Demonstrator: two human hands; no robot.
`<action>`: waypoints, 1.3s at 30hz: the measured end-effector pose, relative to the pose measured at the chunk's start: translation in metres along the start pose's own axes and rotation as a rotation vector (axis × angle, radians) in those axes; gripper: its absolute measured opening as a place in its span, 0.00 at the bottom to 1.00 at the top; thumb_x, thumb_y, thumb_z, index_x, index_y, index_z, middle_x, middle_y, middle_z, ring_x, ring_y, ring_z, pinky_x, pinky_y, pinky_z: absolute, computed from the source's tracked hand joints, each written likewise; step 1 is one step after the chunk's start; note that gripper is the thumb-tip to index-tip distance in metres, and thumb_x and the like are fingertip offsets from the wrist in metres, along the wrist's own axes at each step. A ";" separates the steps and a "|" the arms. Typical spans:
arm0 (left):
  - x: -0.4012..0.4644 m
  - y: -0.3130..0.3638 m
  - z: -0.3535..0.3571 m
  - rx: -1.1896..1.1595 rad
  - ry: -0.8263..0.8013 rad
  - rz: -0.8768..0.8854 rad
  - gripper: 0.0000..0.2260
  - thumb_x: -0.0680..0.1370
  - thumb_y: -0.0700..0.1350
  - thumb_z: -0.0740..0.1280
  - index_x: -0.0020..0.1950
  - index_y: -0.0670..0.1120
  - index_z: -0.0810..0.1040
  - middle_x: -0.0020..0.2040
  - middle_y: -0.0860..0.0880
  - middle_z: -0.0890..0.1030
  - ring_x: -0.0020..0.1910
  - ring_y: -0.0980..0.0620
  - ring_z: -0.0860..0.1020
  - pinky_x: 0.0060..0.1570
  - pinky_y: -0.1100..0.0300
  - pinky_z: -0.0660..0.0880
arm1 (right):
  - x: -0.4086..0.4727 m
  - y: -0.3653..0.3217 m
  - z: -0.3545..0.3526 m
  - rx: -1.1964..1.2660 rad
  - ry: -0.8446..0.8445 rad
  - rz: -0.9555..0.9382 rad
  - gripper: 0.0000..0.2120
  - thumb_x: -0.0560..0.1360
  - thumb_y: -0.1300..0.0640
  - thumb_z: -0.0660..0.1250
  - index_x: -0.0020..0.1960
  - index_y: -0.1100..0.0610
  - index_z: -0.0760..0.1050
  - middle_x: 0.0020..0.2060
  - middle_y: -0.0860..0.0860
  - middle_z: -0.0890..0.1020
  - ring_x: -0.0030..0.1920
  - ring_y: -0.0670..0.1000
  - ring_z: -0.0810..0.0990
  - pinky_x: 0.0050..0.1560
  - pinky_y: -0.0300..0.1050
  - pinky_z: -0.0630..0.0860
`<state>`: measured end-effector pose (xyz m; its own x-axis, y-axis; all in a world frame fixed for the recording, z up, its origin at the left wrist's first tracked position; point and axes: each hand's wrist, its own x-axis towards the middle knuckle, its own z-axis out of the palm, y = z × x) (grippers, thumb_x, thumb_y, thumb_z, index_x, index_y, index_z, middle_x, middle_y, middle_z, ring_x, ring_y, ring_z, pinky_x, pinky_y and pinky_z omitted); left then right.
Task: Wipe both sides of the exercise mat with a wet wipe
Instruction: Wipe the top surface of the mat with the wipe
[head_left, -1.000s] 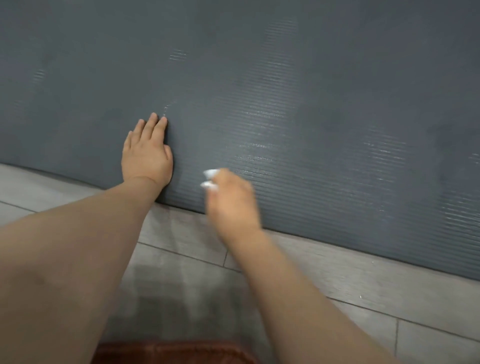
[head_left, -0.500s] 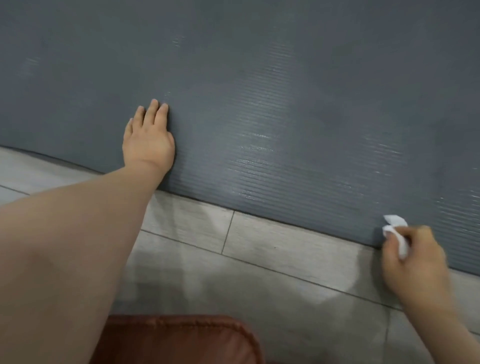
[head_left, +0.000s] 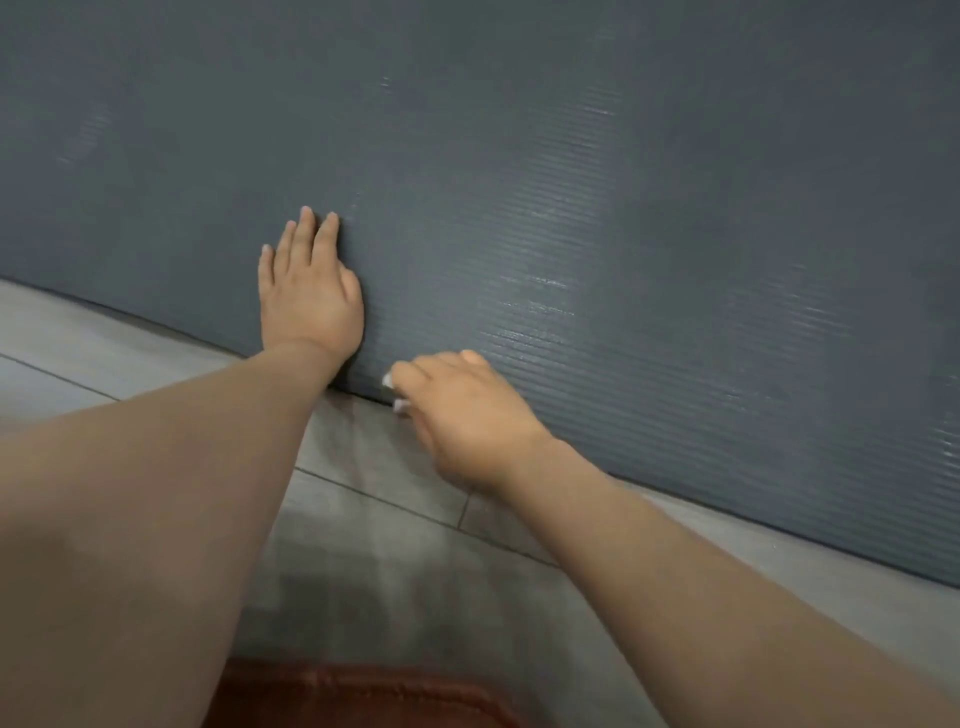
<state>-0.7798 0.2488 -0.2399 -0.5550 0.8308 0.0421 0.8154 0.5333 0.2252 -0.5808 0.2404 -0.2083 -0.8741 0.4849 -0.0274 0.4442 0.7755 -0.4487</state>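
Note:
A dark grey ribbed exercise mat (head_left: 623, 182) lies flat on the floor and fills the upper part of the view. Wet streaks shine on its near middle part. My left hand (head_left: 309, 291) rests palm down on the mat close to its near edge, fingers together and stretched out. My right hand (head_left: 467, 415) is at the mat's near edge just right of the left hand, closed around a white wet wipe (head_left: 396, 397); only a small bit of the wipe shows past the fingers.
Grey wood-look floor tiles (head_left: 389, 545) run along the mat's near edge. A reddish-brown leather cushion (head_left: 363, 696) sits at the bottom edge of the view, below my arms.
My right hand with the wipe swept out to the right along the mat's near edge, then came back left beside my left hand. The left hand stayed pressed on the mat.

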 end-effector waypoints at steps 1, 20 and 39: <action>-0.001 0.000 -0.001 -0.007 -0.005 0.002 0.24 0.82 0.43 0.55 0.79 0.46 0.61 0.80 0.45 0.58 0.79 0.45 0.55 0.78 0.49 0.47 | -0.025 0.019 -0.008 0.022 0.011 0.032 0.11 0.76 0.56 0.58 0.56 0.54 0.74 0.47 0.52 0.80 0.48 0.56 0.77 0.49 0.49 0.65; 0.000 -0.004 -0.001 -0.074 0.030 -0.020 0.27 0.77 0.45 0.52 0.77 0.47 0.67 0.78 0.46 0.64 0.78 0.47 0.59 0.78 0.51 0.50 | 0.026 0.032 -0.017 -0.175 -0.282 -0.644 0.16 0.78 0.59 0.52 0.59 0.51 0.74 0.49 0.47 0.79 0.45 0.50 0.75 0.47 0.43 0.66; 0.005 -0.003 -0.005 -0.032 -0.004 0.007 0.27 0.77 0.46 0.51 0.76 0.47 0.67 0.78 0.46 0.64 0.78 0.48 0.60 0.78 0.50 0.52 | 0.074 0.064 -0.051 0.014 -0.410 -0.490 0.09 0.75 0.55 0.60 0.52 0.50 0.78 0.43 0.46 0.82 0.43 0.49 0.81 0.43 0.43 0.73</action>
<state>-0.7863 0.2506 -0.2360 -0.5484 0.8353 0.0399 0.8137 0.5220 0.2556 -0.6073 0.3465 -0.1933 -0.9805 -0.1209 -0.1546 -0.0262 0.8613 -0.5073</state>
